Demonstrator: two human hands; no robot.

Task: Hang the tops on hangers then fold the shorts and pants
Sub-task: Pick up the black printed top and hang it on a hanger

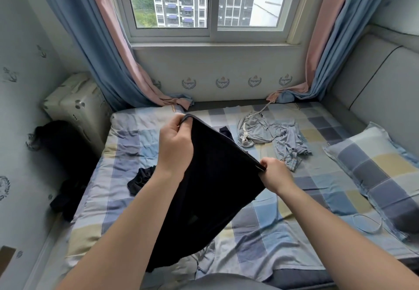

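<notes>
A black garment (215, 187) hangs stretched above the bed between my two hands. My left hand (175, 144) pinches its far upper corner. My right hand (275, 174) grips the near right corner of the same edge. The cloth droops down toward my lap, hiding the bed beneath it. A crumpled light grey-blue garment with drawstrings (269, 135) lies farther back on the checked bedsheet (306, 210). Another dark piece of clothing (140, 178) lies on the bed left of my left forearm.
A checked pillow (381, 169) lies at the right. A white cable loop (367, 224) rests near it. A white case (77, 108) and dark clothes (65, 165) stand in the gap left of the bed. Curtains and a window are behind.
</notes>
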